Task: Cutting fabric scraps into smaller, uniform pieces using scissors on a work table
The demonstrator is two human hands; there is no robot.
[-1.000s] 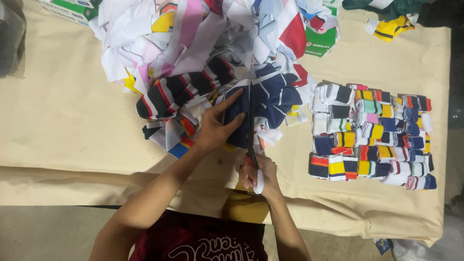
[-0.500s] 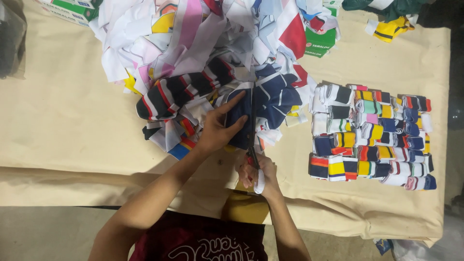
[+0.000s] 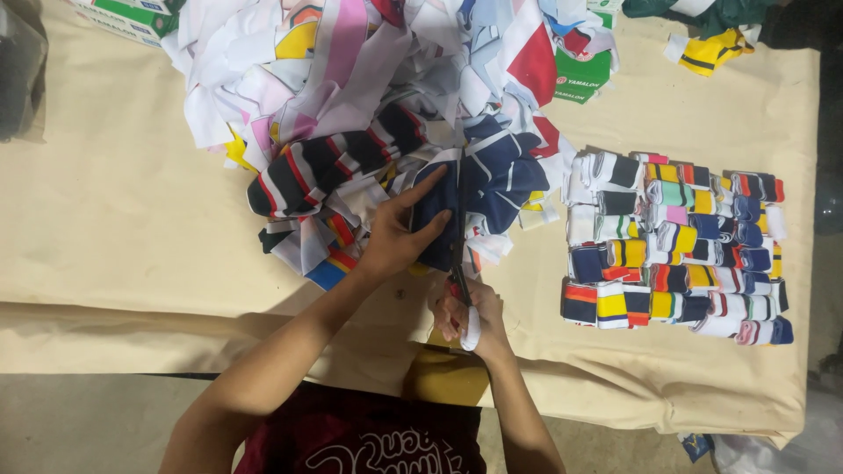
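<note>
One pair of scissors (image 3: 458,254), gripped in the right hand (image 3: 470,318), cuts one navy fabric piece (image 3: 443,215) at the table's (image 3: 105,228) centre; the left hand (image 3: 399,237) presses it flat. One heap of printed cloth (image 3: 378,79); one block of folded pieces (image 3: 672,246). Positions unchanged from the earlier frame.

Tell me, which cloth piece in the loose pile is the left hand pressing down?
The dark navy piece at the pile's near edge, under the left hand. The scissors in the right hand run along it; the black, red and white striped piece lies further left.
</note>
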